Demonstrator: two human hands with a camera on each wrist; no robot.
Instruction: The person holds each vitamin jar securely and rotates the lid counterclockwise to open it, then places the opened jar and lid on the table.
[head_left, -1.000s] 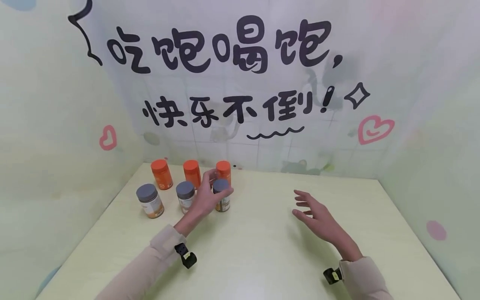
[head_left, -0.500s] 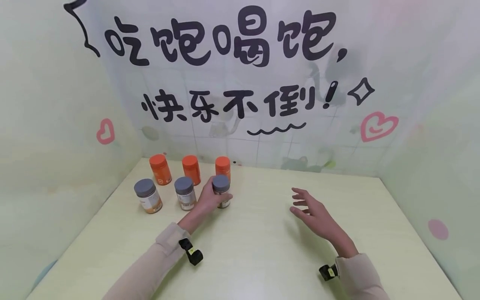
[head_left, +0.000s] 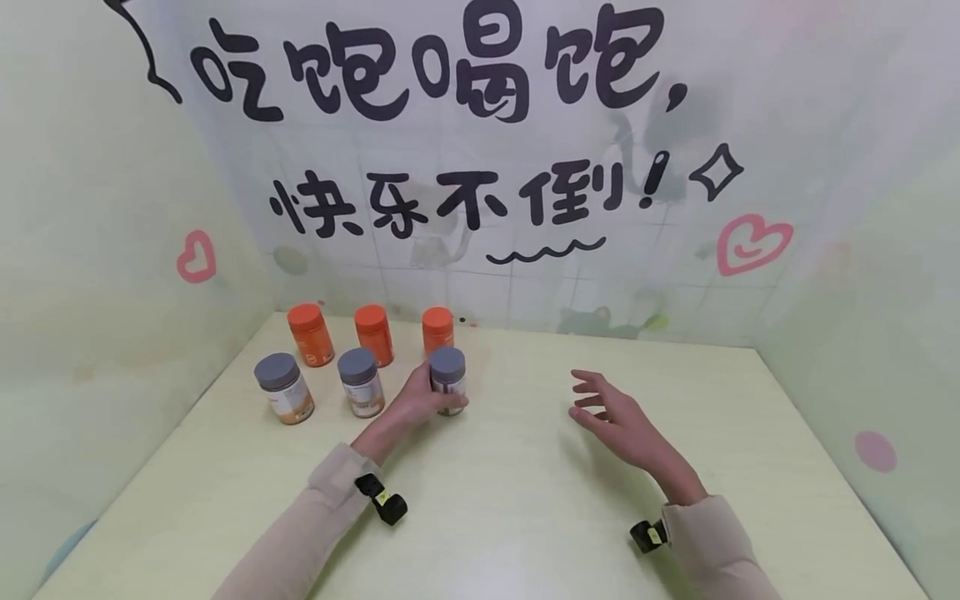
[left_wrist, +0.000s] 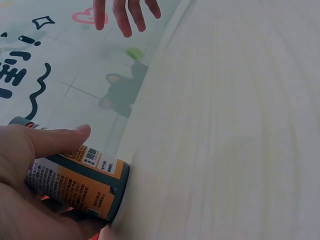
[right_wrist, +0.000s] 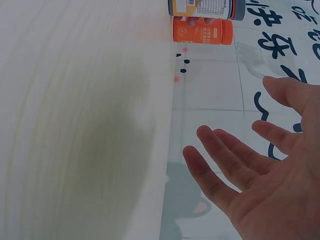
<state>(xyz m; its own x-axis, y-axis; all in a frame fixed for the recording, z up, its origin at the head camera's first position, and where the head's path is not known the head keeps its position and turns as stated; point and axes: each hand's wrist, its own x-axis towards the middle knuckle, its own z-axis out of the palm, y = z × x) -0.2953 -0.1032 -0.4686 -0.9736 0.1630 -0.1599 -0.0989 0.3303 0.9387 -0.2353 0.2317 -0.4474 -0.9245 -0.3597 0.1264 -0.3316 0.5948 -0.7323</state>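
Note:
My left hand (head_left: 408, 407) grips a grey-lidded supplement bottle (head_left: 448, 367), the rightmost of the front row, with fingers and thumb around its sides. In the left wrist view, the bottle's orange and white printed label (left_wrist: 82, 187) shows beside the thumb. Whether its base touches the table I cannot tell. Two similar grey-lidded bottles, one at far left (head_left: 284, 388) and one in the middle (head_left: 362, 383), stand upright left of that hand. My right hand (head_left: 622, 427) hovers above the table to the right, fingers spread and holding nothing; the right wrist view shows its open palm (right_wrist: 280, 192).
Behind the grey-lidded bottles stand three orange bottles: a left one (head_left: 311, 335), a middle one (head_left: 374, 335) and a right one (head_left: 437, 329), partly hidden by the gripped bottle. Printed curtain walls (head_left: 510, 292) enclose the pale table (head_left: 510, 500) at the back and sides.
My left hand has come down from above the rightmost grey-lidded bottle and closed around it. The bottle now stands slightly farther right of its neighbours. The right hand keeps its pose; the head view shifts slightly.

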